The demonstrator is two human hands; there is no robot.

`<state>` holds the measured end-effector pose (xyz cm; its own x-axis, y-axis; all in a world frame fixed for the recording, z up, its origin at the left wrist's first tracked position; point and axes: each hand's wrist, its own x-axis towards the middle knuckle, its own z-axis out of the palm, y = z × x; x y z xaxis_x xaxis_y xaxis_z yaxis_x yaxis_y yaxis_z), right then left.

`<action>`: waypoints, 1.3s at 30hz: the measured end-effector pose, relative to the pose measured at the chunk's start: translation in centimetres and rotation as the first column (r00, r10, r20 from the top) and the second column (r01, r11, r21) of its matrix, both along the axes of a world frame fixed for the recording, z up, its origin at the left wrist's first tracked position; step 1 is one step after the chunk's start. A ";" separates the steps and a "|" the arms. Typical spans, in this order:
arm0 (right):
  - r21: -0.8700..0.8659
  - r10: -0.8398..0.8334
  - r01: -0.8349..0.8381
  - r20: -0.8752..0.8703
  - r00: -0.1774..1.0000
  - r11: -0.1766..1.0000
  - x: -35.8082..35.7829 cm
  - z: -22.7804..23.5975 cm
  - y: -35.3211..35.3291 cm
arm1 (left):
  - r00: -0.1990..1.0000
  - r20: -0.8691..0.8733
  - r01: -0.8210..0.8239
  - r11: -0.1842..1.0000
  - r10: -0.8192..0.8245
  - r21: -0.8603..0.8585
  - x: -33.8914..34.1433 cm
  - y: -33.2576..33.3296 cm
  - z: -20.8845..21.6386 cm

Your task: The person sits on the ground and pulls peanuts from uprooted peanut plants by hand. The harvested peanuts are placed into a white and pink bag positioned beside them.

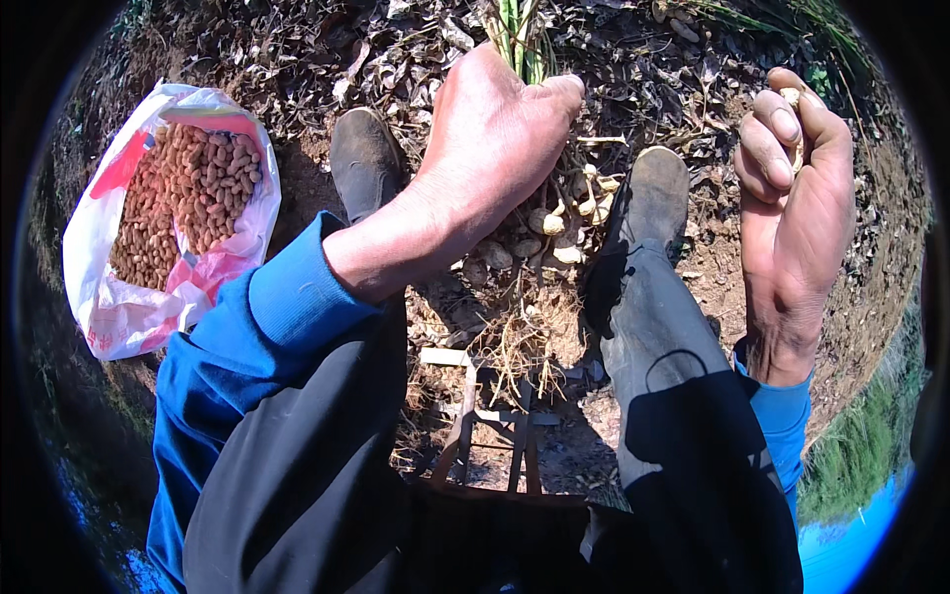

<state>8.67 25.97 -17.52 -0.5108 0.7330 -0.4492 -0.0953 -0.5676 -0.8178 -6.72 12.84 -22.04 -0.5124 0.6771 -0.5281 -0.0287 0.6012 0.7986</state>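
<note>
My left hand [495, 139] is closed around the green stems of a peanut plant [515, 35], between and above my shoes. Below that fist hang pale peanut pods [549, 220] and thin brown roots [520, 346]. Off to the right, my right hand [797, 198] is raised palm up with its fingers curled. Pale peanuts [792, 96] show between its thumb and fingers; how many lie inside the curl is hidden. At the left stands an open white and pink plastic sack [89, 262], holding a heap of brown peanuts [213, 188].
My dark shoes [658, 183] stand on either side of the plant. A narrow frame with crossbars [520, 436] is between my legs. Dry leaves [307, 59] litter the soil ahead, and green grass [851, 465] grows at the lower right.
</note>
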 end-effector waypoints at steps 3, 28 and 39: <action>0.160 0.249 -0.271 0.144 0.958 0.949 -0.6 1.1 -1.3 | 0.997 -0.047 -0.061 0.997 0.063 0.044 -0.6 -0.8 -0.8; 0.503 0.490 -0.693 0.490 0.721 0.516 -0.6 -1.7 -6.7 | 0.997 -0.029 -0.070 0.995 0.068 -0.074 0.1 1.0 1.2; 0.614 0.239 -0.450 0.397 0.886 0.648 0.2 -1.6 -6.4 | 0.974 0.200 -0.082 0.991 0.102 -0.106 0.2 1.2 1.5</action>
